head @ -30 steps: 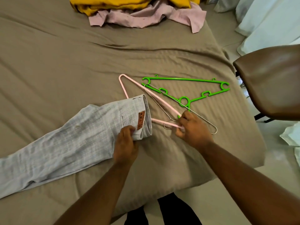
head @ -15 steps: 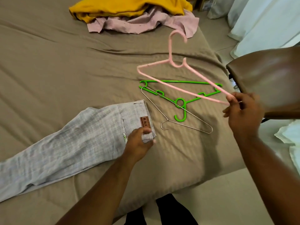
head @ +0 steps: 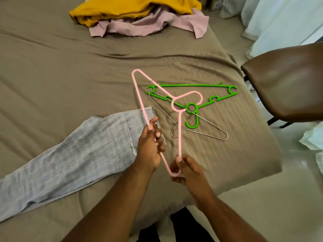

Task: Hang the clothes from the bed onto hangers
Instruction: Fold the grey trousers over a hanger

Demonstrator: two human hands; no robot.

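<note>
A person stands at the foot of a bed point(head: 52, 67) covered in a taupe sheet, holding a pink plastic hanger point(head: 175, 98) in both hands above the mattress. The left hand point(head: 150, 147) has its fingers curled round the hanger's long straight bar. The right hand point(head: 188, 170) pinches the rounded corner nearest the body between thumb and fingers. From that corner the bar runs up toward 11 o'clock, and the hook curls toward 3 o'clock.

A pair of light grey jeans point(head: 78, 154) lies flat on the sheet. Its waistband is just under the left hand and its legs stretch toward 8 o'clock; whether the hand touches the cloth cannot be told.

At 2 o'clock from the hands, a green plastic hanger point(head: 190, 85) and a bare wire hanger point(head: 202, 134) lie crossed on the bed, partly behind the pink one.

At 12 o'clock, near the far end of the bed, a yellow garment point(head: 122, 7) is heaped on a crumpled pale pink shirt point(head: 148, 27).

A brown padded chair point(head: 288, 84) stands beside the bed at 3 o'clock, with white curtains point(head: 279, 18) beyond it at 1 o'clock.
</note>
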